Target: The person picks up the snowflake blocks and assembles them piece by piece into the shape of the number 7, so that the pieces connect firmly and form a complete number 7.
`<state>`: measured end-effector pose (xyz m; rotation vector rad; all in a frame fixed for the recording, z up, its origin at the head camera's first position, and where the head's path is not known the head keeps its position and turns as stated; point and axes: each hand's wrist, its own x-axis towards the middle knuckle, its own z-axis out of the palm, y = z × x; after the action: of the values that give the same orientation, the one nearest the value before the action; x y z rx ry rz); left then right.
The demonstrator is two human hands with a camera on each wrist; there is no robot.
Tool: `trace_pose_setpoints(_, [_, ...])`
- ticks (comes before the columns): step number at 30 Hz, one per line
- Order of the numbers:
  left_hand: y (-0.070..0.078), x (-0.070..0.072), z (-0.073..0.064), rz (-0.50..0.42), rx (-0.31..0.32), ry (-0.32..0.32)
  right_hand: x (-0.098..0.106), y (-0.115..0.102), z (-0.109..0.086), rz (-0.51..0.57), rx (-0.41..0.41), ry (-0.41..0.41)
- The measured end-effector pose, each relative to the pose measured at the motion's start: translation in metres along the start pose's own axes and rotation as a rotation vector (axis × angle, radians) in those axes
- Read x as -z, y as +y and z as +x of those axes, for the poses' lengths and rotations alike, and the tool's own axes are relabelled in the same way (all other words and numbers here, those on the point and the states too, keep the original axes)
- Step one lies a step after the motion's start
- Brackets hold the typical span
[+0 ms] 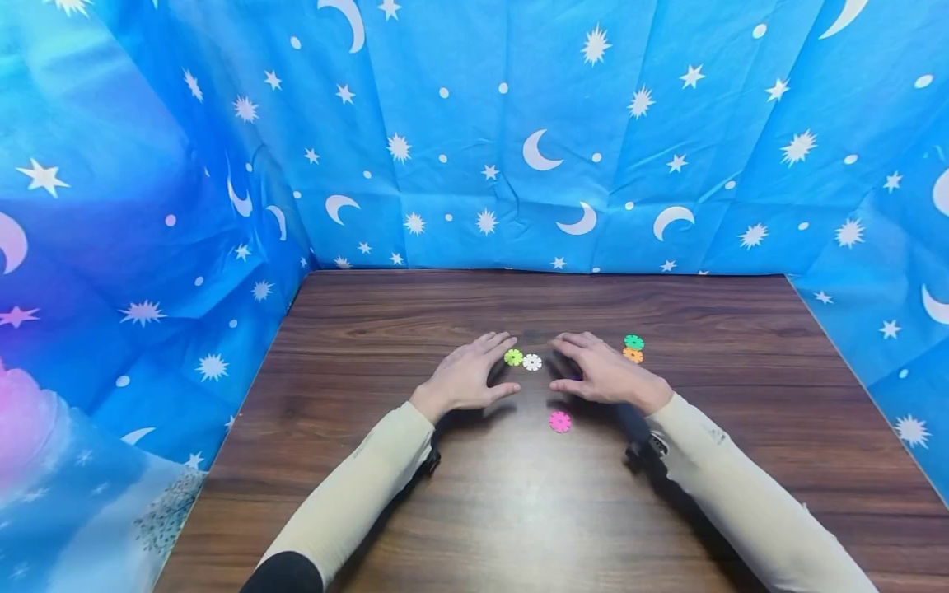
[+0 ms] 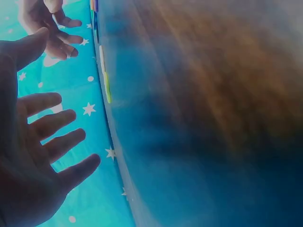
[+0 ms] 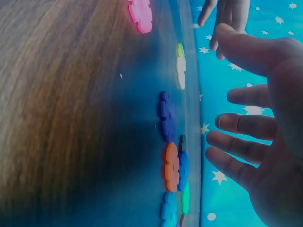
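My left hand [image 1: 467, 375] hovers over the table with fingers spread and nothing in its grasp. Just beyond its fingertips lie a yellow-green notched disc [image 1: 513, 357] and a white notched disc [image 1: 532, 362], edge to edge. Facing it, my right hand [image 1: 610, 372] is likewise held above the table, fingers apart and holding nothing. A pink notched disc [image 1: 559, 422] lies nearer me, below the right thumb. Under the right hand, mostly hidden in the head view, the right wrist view shows a dark purple disc [image 3: 166, 116], an orange one [image 3: 172, 166], a blue one [image 3: 183, 171] and a light blue one [image 3: 169, 209].
Beside the right hand, a green disc [image 1: 633, 342] and another view of the orange disc [image 1: 633, 355] show. The brown wood-grain table [image 1: 415, 313] ends at a blue curtain [image 1: 460, 181] with stars and moons, which also hangs along both sides.
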<state>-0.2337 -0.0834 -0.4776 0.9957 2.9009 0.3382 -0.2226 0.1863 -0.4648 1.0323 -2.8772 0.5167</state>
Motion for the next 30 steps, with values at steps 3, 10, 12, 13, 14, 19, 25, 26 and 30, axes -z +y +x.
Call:
trace_pose_setpoints(3, [-0.002,-0.001,0.005,-0.018,0.006,-0.001,-0.002,-0.002,0.006,0.014,-0.006,-0.003])
trace_pose_setpoints(10, [-0.005,-0.003,0.015,-0.033,0.006,-0.008,-0.008,-0.002,0.020,0.039,-0.008,-0.005])
trace_pose_setpoints(12, [-0.005,-0.003,0.017,-0.032,0.008,-0.006,-0.010,-0.002,0.023,0.045,-0.014,-0.016])
trace_pose_setpoints(13, [-0.004,-0.003,0.018,-0.039,0.010,-0.006,-0.011,-0.001,0.025,0.048,-0.018,-0.020])
trace_pose_setpoints(14, [-0.004,-0.003,0.019,-0.037,0.011,-0.006,-0.012,-0.001,0.026,0.051,-0.021,-0.023])
trace_pose_setpoints(19, [-0.004,-0.005,0.026,-0.037,0.010,-0.002,-0.018,0.003,0.032,0.081,-0.017,-0.011])
trace_pose_setpoints(25, [-0.007,-0.005,0.032,-0.063,0.001,0.005,-0.025,0.007,0.036,0.117,-0.019,0.018])
trace_pose_setpoints(26, [-0.008,-0.006,0.033,-0.066,0.000,0.004,-0.026,0.007,0.037,0.117,-0.022,0.021])
trace_pose_setpoints(30, [-0.012,-0.009,0.038,-0.062,0.003,-0.003,-0.028,0.007,0.039,0.110,-0.030,0.026])
